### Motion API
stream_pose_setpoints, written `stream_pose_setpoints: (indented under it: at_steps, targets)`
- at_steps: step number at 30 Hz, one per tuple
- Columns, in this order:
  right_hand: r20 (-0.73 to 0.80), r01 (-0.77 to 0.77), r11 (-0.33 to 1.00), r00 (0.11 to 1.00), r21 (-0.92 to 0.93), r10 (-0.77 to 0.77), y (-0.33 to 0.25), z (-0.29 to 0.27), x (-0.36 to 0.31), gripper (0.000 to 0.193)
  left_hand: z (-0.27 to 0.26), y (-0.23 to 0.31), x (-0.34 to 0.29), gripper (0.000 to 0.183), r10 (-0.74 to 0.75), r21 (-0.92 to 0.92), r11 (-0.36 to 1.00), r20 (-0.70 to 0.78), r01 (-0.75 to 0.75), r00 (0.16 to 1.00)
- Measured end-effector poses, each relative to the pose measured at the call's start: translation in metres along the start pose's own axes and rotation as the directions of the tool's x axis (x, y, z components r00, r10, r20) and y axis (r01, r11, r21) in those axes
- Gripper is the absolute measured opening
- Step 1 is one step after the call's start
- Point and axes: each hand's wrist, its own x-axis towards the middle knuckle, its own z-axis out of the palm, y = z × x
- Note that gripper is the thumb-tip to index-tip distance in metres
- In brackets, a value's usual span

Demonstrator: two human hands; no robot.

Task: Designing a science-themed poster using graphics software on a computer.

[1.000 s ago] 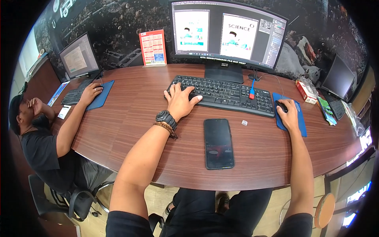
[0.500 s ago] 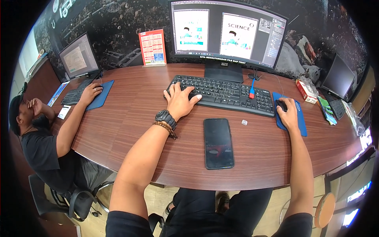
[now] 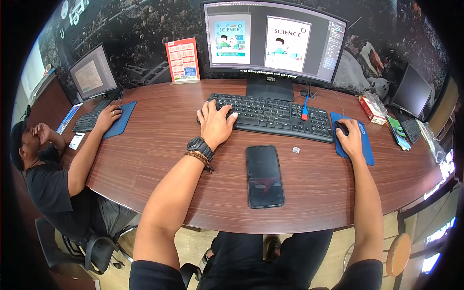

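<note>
Left hand (image 3: 215, 124) spread flat on black keyboard (image 3: 270, 116). Right hand (image 3: 349, 139) cupped over black mouse (image 3: 341, 127) on blue pad (image 3: 355, 145). Dark phone (image 3: 264, 176) on bench (image 3: 159, 145) between arms.

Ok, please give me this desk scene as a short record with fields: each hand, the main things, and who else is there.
left hand: rests on the left end of the black keyboard
right hand: on a black mouse, over a blue mouse pad
phone: flat on the wooden desk, screen dark, touched by neither hand
monitor: on, behind the keyboard
co-worker: seated at left, one hand on another blue pad
</note>
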Motion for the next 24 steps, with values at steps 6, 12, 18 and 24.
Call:
stream_pose_setpoints:
  at_steps: [6,12,18,24]
  targets:
    - [-0.004,-0.016,1.000,1.000,0.010,0.016,-0.0031,-0.0013,-0.0012,0.031,0.0024,-0.0015,0.0007,0.034,0.021,-0.001,1.000,-0.131,-0.021,0.991]
    - [-0.017,-0.045,0.999,0.999,-0.008,0.045,-0.0002,-0.0002,-0.0010,0.032,0.0026,-0.0018,0.0002,0.036,0.022,0.015,1.000,-0.136,-0.020,0.990]
    - [-0.031,-0.110,0.991,0.994,-0.072,0.108,-0.0017,-0.0005,0.0004,0.033,-0.0021,-0.0008,0.0021,0.045,-0.006,0.045,0.999,-0.139,0.012,0.990]
    - [-0.035,-0.087,0.993,0.996,-0.075,0.085,0.0034,0.0011,0.0003,0.033,-0.0035,0.0004,0.0016,0.047,-0.008,0.049,0.999,-0.114,0.014,0.993]
